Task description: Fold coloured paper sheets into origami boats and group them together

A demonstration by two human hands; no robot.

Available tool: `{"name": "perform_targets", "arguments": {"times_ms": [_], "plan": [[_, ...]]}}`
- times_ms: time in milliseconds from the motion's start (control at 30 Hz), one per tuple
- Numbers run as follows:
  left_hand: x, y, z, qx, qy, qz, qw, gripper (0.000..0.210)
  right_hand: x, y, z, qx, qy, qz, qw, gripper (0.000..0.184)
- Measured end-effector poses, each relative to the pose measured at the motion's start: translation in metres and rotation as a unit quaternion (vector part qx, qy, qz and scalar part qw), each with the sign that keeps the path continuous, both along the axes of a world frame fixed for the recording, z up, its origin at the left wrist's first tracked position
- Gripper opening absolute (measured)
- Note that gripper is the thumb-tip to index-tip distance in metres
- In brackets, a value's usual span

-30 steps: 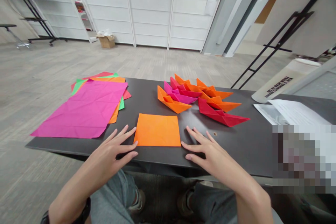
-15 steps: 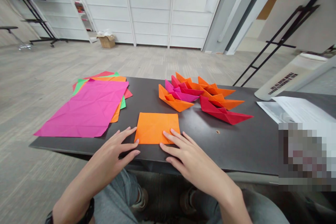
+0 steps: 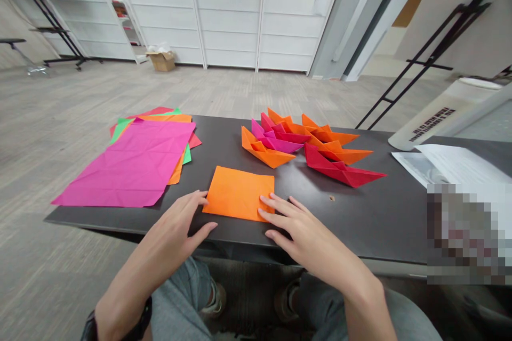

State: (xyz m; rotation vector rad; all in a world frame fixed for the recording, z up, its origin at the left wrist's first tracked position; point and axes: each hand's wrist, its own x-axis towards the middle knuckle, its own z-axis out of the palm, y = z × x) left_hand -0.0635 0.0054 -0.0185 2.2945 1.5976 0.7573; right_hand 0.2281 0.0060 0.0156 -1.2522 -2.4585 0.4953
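A folded orange paper (image 3: pixel 236 194) lies flat near the front edge of the dark table, turned slightly askew. My left hand (image 3: pixel 186 224) is at its left side, fingertips touching that edge and thumb stretched out over the tabletop. On the paper's right part rest the spread fingers of my right hand (image 3: pixel 294 224), its thumb off the near edge. Neither hand grips anything. Beyond the paper stand several folded paper boats: an orange one (image 3: pixel 266 152) is closest, a red one (image 3: pixel 340 169) sits to the right, and a magenta one (image 3: pixel 280 141) is behind.
On the left of the table (image 3: pixel 224 136) lies a stack of loose sheets with a magenta sheet (image 3: pixel 136 165) on top. White printed papers (image 3: pixel 460 165) and a pale cylinder with dark lettering (image 3: pixel 432 122) are at the right. A blurred-out patch covers the right front.
The orange paper has turned slightly clockwise. My right hand has shifted right, and my left fingers have drawn closer together at the paper's left edge.
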Motion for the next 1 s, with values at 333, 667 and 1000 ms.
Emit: {"name": "perform_targets", "arguments": {"times_ms": [333, 667, 1000], "plan": [[0.03, 0.013, 0.007, 0.071, -0.13, 0.084, 0.985, 0.043, 0.011, 0.004, 0.001, -0.014, 0.002, -0.034, 0.999, 0.026], [0.025, -0.002, 0.022, -0.029, -0.04, -0.133, 0.99, 0.031, 0.02, -0.006, 0.025, 0.072, 0.112, -0.084, 0.988, 0.028], [0.029, 0.001, 0.023, -0.014, -0.005, -0.161, 0.987, 0.017, 0.014, -0.02, 0.04, 0.065, -0.024, -0.027, 0.997, 0.04]]}}
